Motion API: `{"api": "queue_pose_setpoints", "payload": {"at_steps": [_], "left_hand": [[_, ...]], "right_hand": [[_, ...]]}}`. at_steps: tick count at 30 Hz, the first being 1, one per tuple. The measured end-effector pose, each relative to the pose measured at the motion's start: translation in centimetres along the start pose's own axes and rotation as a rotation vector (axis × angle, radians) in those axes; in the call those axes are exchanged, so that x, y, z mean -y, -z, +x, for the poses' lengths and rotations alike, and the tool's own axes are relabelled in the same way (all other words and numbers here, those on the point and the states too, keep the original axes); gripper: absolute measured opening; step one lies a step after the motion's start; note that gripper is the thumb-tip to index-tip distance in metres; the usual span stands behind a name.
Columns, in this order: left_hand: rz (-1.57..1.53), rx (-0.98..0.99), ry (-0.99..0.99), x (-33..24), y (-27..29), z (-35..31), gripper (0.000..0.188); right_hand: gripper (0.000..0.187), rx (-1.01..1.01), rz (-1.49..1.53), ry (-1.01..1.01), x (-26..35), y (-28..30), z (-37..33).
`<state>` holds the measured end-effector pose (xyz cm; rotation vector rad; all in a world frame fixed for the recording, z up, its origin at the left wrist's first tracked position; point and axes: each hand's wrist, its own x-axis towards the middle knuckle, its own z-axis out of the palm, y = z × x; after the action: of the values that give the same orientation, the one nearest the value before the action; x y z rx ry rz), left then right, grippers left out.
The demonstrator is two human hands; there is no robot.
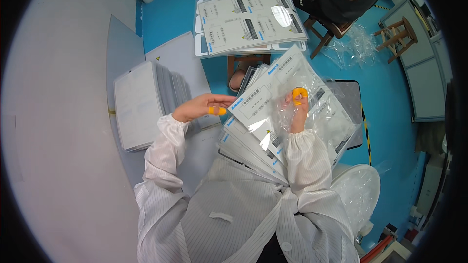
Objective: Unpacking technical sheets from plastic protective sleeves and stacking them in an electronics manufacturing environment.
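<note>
While left hand (201, 107) points right, printed sheet (261, 98) lies just beside it.

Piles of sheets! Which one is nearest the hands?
The fanned-out pile in the middle: the right hand is over it, the left hand at its edge. The thick pile on the left and the top pile are farther.

The top panel (256, 98) is a flat, glossy white sheet printed in black and blue, with a small yellow triangle. It lies slanted over a stack of similar panels (242, 142), whose edges fan out unevenly below its left side. Thin, shiny clear film (283, 118), crumpled and loose, bunches around the right hand (299, 104) over the panel's middle.
</note>
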<state>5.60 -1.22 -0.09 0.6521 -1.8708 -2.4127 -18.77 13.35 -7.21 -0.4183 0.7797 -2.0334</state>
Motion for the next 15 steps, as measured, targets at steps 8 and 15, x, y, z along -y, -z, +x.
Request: {"api": "queue_pose_setpoints", "payload": {"at_steps": [8, 15], "left_hand": [[0.628, -0.092, -0.072, -3.3, -3.0, 7.5, 0.033], [0.284, -0.2, -0.095, -1.8, 1.4, 9.7, 0.028]], "right_hand": [[0.014, -0.137, -0.227, 0.002, 1.4, -0.5, -0.8], [0.005, -0.521, -0.556, 0.356, 25.7, 20.4, -7.6]]}}
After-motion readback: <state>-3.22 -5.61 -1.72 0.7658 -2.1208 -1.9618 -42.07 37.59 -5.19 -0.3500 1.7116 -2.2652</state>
